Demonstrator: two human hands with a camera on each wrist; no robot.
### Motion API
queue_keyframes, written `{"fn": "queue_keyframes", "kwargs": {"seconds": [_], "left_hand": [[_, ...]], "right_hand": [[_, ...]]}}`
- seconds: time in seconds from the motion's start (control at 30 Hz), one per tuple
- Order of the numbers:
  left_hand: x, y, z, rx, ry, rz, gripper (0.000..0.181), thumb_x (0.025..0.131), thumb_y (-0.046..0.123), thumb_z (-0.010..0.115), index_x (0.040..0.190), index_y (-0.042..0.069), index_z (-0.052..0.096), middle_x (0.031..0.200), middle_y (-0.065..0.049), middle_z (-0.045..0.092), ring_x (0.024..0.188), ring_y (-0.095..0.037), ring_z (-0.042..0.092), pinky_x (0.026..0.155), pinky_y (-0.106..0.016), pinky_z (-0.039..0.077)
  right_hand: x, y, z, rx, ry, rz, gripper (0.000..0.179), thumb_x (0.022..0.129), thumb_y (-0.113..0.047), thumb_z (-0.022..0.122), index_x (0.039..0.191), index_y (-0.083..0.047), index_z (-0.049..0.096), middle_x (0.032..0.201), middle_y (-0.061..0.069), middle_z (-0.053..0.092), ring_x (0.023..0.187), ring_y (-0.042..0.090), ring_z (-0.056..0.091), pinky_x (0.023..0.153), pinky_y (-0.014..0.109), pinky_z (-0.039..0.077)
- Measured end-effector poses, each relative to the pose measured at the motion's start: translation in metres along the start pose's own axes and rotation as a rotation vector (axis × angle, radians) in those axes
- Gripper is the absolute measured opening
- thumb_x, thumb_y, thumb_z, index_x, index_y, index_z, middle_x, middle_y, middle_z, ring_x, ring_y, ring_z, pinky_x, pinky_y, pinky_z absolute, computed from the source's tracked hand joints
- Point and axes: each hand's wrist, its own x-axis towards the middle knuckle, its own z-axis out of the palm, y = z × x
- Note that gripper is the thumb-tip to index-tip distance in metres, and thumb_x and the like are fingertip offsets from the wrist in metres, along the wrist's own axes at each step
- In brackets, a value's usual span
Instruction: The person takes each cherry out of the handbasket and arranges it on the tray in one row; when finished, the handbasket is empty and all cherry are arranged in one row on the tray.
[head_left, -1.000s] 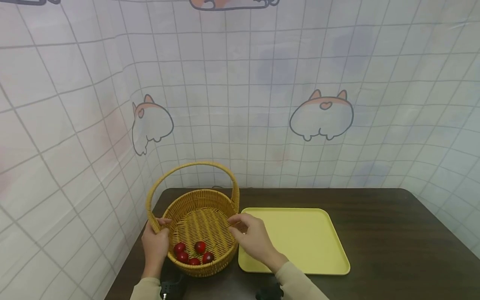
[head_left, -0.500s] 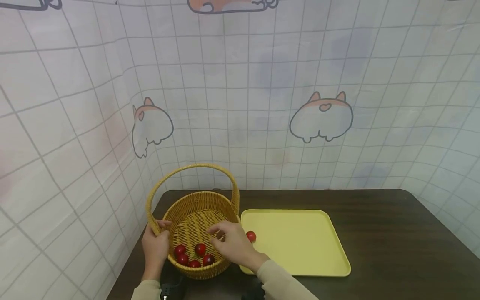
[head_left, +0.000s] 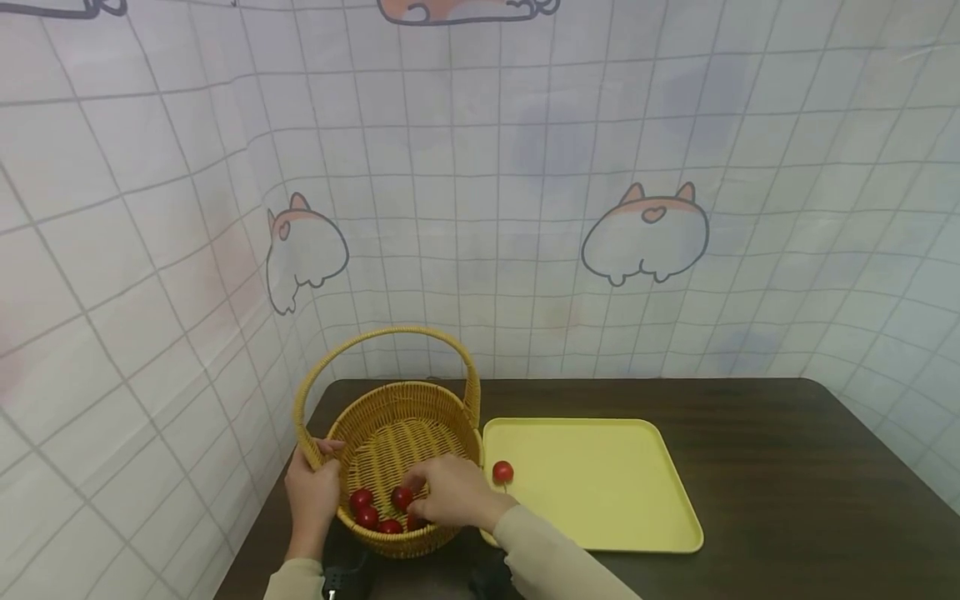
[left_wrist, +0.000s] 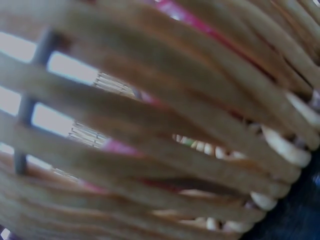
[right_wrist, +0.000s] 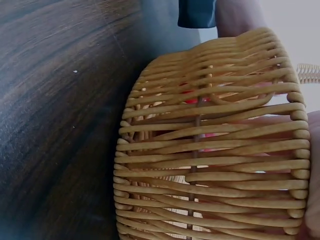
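Note:
In the head view, a yellow wicker basket (head_left: 405,397) with a tall handle stands at the left of the table. My left hand (head_left: 312,492) grips its left side at the foot of the handle. Several dark red cherries (head_left: 367,517) lie at the basket's near side. Reaching over the right rim, my right hand (head_left: 453,492) has thumb and fingers curved around one cherry (head_left: 401,498); another beside it is partly covered by the thumb. A bright red cherry (head_left: 502,472) rests on the yellow tray (head_left: 592,483), near its left edge. The wrist views show mostly the basket's weave (right_wrist: 240,160).
The tray lies just right of the basket on a dark wooden table (head_left: 780,467). A white gridded cloth (head_left: 517,275) with cartoon corgis hangs behind the table and along its left side.
My right hand has moved left and down, from the tray's left edge into the basket. A cherry now shows on the tray where the hand was. My left hand stays put.

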Motion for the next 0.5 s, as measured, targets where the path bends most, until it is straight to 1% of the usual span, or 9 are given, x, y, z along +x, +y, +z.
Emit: {"fn": "queue_keyframes", "kwargs": {"seconds": [0.13, 0.3, 0.5], "left_hand": [[0.0000, 0.0015, 0.0004, -0.006, 0.004, -0.004, 0.018, 0.082, -0.008, 0.048, 0.098, 0.000, 0.051, 0.107, -0.018, 0.068, 0.101, -0.023, 0.058, 0.078, -0.029, 0.035], [0.0000, 0.0001, 0.0009, 0.000, 0.009, -0.011, 0.018, 0.082, -0.008, 0.047, 0.098, 0.000, 0.051, 0.107, -0.018, 0.068, 0.100, -0.022, 0.056, 0.077, -0.029, 0.035], [0.0000, -0.0007, 0.0018, 0.013, 0.009, -0.002, 0.018, 0.083, -0.007, 0.047, 0.098, -0.001, 0.051, 0.107, -0.017, 0.069, 0.097, -0.021, 0.056, 0.075, -0.027, 0.035]], "right_hand": [[0.0018, -0.0021, -0.0007, -0.023, -0.024, 0.026, 0.026, 0.079, -0.028, 0.077, 0.105, -0.025, 0.074, 0.101, -0.018, 0.070, 0.097, 0.005, 0.062, 0.078, 0.030, 0.048], [0.0058, -0.0021, 0.0004, -0.058, -0.088, 0.049, 0.029, 0.076, -0.035, 0.080, 0.103, -0.027, 0.075, 0.100, -0.019, 0.069, 0.094, 0.003, 0.061, 0.078, 0.031, 0.048], [0.0096, -0.0012, 0.0024, -0.056, -0.154, 0.066, 0.025, 0.077, -0.033, 0.080, 0.100, -0.025, 0.076, 0.089, -0.019, 0.069, 0.086, 0.000, 0.061, 0.075, 0.027, 0.049]]}}
